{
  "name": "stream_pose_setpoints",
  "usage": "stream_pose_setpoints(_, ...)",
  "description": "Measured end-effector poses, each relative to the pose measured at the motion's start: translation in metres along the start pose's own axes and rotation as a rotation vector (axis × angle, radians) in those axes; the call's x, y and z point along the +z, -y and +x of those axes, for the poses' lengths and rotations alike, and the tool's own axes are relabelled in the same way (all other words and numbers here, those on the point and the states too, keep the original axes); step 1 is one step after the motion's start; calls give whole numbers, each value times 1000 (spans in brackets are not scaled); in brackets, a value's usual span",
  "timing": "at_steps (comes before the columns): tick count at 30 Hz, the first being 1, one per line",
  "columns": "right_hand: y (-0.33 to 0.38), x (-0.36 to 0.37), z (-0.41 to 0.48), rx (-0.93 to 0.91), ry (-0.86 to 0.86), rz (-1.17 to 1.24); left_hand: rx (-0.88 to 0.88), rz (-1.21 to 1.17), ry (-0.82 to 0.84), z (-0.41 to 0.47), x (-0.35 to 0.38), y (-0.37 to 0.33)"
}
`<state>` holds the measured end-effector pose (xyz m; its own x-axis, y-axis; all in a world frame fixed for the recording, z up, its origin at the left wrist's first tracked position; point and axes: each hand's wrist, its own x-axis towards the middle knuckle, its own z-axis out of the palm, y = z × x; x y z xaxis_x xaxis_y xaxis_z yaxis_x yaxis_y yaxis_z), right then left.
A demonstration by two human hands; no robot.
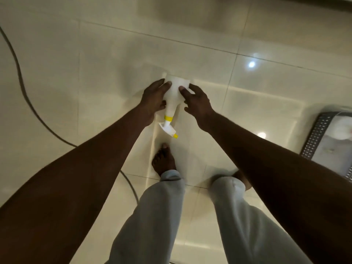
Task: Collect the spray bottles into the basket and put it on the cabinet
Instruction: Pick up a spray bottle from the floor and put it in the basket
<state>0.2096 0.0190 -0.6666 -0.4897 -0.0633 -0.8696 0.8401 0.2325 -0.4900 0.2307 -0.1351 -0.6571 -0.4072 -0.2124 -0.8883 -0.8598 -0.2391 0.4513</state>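
White plastic, with a yellow collar and a yellow nozzle tip: that is the spray bottle (pixel 176 96) I am holding out in front of me over the glossy cream tiled floor (pixel 95 63). I am clasping its body from both sides, my left hand (pixel 155 101) curling its grip around the left flank and my right hand (pixel 197 101) pressing fingers and thumb against the right flank. The bottle is pointing its trigger head back toward me, above my bare left foot (pixel 163 161). I am standing in light grey trousers (pixel 152 216). The basket (pixel 323 138), dark with a perforated lattice wall, is sitting on the floor well apart to my right, cut off by the frame edge, with something pale and blurred inside. A dark cable (pixel 21 82) is curving across the tiles to my left.
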Motion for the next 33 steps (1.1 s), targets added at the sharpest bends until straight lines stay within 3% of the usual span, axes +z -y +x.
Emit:
stream_pose_setpoints(10,-26,-132,-98,96,-11,269,-92,108,137,-95,79,6)
stream_pose_setpoints(17,-70,-250,-150,167,4,539,-165,194,200,-144,207,39)
stream_pose_setpoints(23,-128,-347,-183,260,-105,682,-254,258,266,-178,326,87)
stream_pose_setpoints(33,-173,-505,-168,375,-258,572,-318,330,281,-185,487,145)
